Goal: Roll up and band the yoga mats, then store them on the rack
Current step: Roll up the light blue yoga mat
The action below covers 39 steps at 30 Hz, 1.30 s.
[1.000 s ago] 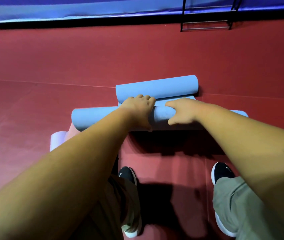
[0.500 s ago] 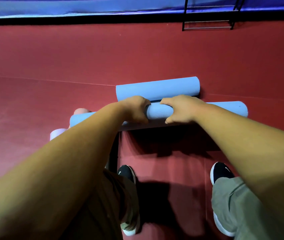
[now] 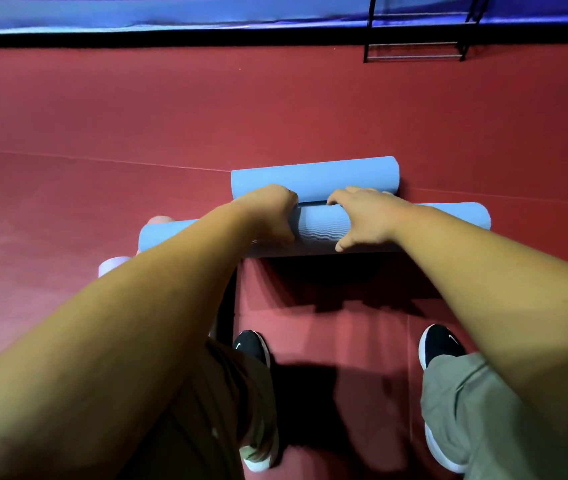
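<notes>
A long blue rolled yoga mat [image 3: 320,225] lies crosswise in front of me, off the floor with a shadow beneath it. My left hand [image 3: 270,214] grips it from above, fingers curled over its far side. Just to the right, my right hand [image 3: 362,216] grips the same roll, thumb on its near side. A second blue rolled mat [image 3: 313,178] lies directly behind it. At the left end, a pink roll [image 3: 158,220] and a lilac roll [image 3: 113,265] peek out, mostly hidden by my left arm.
Red floor spreads all around. A dark upright post [image 3: 225,306] stands by my left leg. My two black shoes [image 3: 251,348] are below the mats. A black metal rack [image 3: 417,36] stands far back right against a blue padded wall [image 3: 171,12].
The front blue roll has moved away from me, up against the rear roll. Both hands shifted with it and now wrap further over its top.
</notes>
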### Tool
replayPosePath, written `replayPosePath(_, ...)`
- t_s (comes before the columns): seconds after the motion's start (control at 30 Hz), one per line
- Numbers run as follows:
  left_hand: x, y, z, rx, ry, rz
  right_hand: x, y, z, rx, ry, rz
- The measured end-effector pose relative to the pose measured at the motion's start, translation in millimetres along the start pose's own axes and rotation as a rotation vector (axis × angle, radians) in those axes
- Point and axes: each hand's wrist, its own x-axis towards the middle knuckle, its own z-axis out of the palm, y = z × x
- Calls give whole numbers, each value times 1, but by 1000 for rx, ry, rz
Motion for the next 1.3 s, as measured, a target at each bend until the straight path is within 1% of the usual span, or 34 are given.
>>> replayPosePath(0.2,-2,1,4,19,-61,-6,2,1,3,54,-45,2)
replayPosePath(0.37,-5,11,10,230,-65,8,0,3,0,76,-55,4)
replayPosePath(0.47,-4,11,10,160,-2,36,1,5,-1,83,-61,6)
replayPosePath(0.53,-2,7,9,90,20,19,1,4,-1,58,-46,-6)
replayPosePath(0.63,-1,3,8,11,-8,-26,1,1,1,-10,-8,11)
replayPosePath(0.7,1,3,8,-10,-40,-40,3,1,3,19,19,4)
replayPosePath(0.83,2,4,6,35,-71,-34,5,4,2,88,28,-12)
replayPosePath(0.9,-1,8,7,110,-57,-39,5,6,2,107,27,-2)
replayPosePath(1.0,-7,19,9,243,-15,-106,3,10,3,160,29,15)
replayPosePath(1.03,-8,22,10,240,8,-118,3,10,4,172,23,17)
replayPosePath(1.2,-7,23,10,114,89,-58,0,11,1,165,-27,38)
replayPosePath(1.3,-10,22,7,43,73,-65,-1,8,1,21,-35,45)
